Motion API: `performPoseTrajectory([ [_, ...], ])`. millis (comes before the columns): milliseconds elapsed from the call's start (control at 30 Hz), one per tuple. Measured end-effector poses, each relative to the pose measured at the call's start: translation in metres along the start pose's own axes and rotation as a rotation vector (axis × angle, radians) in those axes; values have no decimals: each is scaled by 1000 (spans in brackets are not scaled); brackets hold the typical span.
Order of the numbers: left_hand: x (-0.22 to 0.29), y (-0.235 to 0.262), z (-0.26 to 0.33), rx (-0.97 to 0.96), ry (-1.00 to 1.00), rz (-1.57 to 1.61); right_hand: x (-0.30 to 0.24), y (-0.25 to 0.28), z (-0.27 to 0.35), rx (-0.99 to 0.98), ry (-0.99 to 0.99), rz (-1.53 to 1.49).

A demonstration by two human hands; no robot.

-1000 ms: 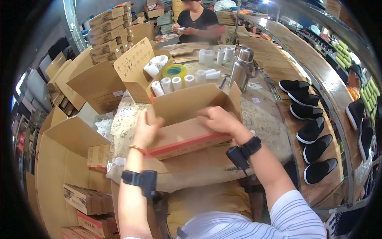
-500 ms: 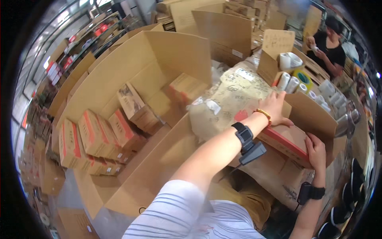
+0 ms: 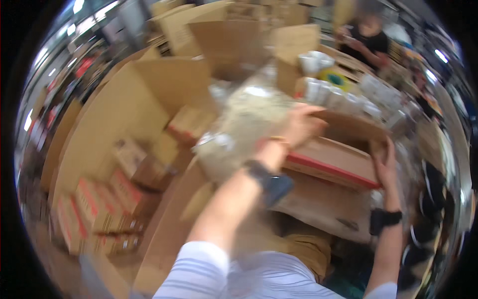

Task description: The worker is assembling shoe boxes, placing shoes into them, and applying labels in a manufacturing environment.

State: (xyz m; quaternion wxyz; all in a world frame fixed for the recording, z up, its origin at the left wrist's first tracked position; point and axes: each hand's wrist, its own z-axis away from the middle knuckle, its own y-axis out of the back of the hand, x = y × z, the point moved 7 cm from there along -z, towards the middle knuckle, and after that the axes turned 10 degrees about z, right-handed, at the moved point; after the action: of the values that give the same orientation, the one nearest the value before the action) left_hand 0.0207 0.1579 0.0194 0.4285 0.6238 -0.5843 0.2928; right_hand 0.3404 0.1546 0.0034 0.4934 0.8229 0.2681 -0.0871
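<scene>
A shallow cardboard box (image 3: 336,162) with a red lower edge lies on the worktable in front of me, its brown flap standing up at the back. My right hand (image 3: 386,167) grips the box's right end, thumb on the near side. Over the left back corner is my left hand (image 3: 302,124), smeared by motion, with its fingers stretched out and apart; whether it touches the flap is unclear. Both wrists wear black straps. To the left of the box sits a bulky wrapped bundle (image 3: 251,117) with pale covering.
On the left a large open carton (image 3: 119,104) holds several small red-and-tan boxes (image 3: 97,202). Behind the box are white rolls (image 3: 331,94) and a yellow tape roll (image 3: 332,77). A co-worker in black (image 3: 366,42) is at the far right. Black round items (image 3: 430,187) line the right edge.
The view has swung to the right and blurred. My left hand has lifted off the box's top, and the box's back flap now stands up. My right hand stays at the right end.
</scene>
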Motion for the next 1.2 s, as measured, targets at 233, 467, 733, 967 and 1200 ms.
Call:
performPoseTrajectory([
  [233, 41, -21, 12, -26, -121, -735, -16, 10, -10, -149, 5, 79],
  [467, 79, -15, 23, 94, -187, -599, -17, 59, 9, 193, -147, -248],
  [733, 25, -82, 42, -358, 44, -1027, 150, 113, 67, 244, -179, 546],
  [967, 41, -87, 38, -316, -52, -955, 313, 264, 186, -64, -975, 965],
  [1200, 42, -91, 37, -302, -75, -943, 348, 259, 191, 282, -1159, 592],
])
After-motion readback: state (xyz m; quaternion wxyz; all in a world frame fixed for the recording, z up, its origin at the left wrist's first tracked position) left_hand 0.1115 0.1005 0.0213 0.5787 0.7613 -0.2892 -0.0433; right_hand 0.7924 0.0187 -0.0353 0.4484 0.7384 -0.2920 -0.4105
